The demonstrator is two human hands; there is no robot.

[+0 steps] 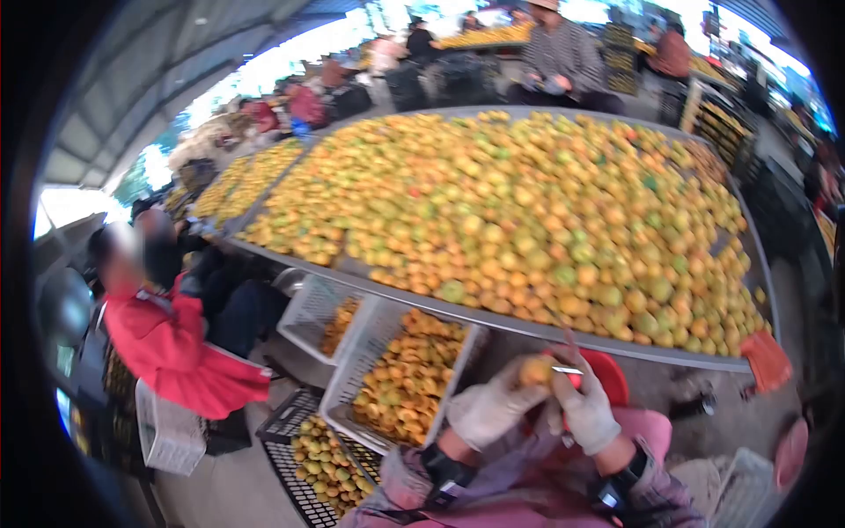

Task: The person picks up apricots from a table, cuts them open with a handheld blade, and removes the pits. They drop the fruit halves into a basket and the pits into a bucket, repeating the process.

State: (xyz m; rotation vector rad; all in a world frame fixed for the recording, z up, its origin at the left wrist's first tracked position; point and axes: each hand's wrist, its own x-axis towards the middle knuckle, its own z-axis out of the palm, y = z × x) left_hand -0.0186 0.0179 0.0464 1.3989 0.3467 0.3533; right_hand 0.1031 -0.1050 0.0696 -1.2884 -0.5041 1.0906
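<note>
My left hand [493, 407], in a whitish glove, is closed around an orange-yellow fruit [535, 370]. Close against its right side is my right hand [587, 410], gloved too, its fingers wrapped round a small tool with a shiny metal blade [568, 370] and a reddish tip. The blade lies at the fruit's right side. Both hands are above my lap, just in front of the metal table edge [528, 324]. Behind them a red basin [607, 377] is partly hidden. Many yellow-orange fruits [528, 211] cover the table.
White crates [330, 400] of orange pieces stand left of my hands, with a black crate [280, 447] of greenish fruits below. A person in red [163, 343] sits at the left; another in a patterned top [563, 55] sits across the table. An orange bag [768, 361] hangs at the right corner.
</note>
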